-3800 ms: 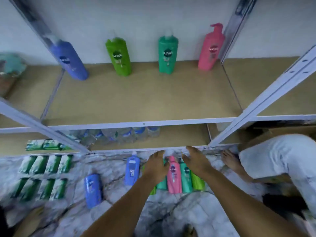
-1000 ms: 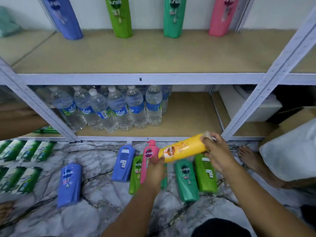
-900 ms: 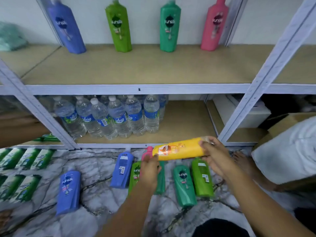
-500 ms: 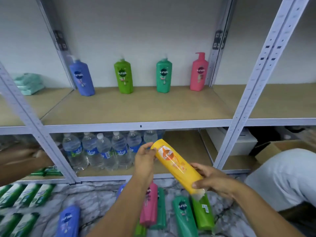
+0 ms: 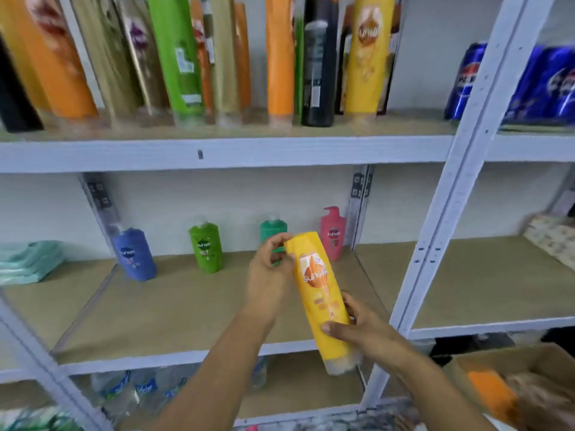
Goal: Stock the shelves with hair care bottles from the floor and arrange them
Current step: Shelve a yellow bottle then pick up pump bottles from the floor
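At frame centre, the left hand (image 5: 270,275) pinches the top of a yellow bottle (image 5: 320,298) and the right hand (image 5: 357,329) grips its lower part. 4 bottles stand on the middle shelf (image 5: 186,306) behind; stocking looks barely begun.

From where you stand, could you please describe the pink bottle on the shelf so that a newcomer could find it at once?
Find the middle shelf with four bottles standing along its back wall. The pink bottle is the rightmost, beside the rear upright. It alone is pink, with a matching pink pump top.
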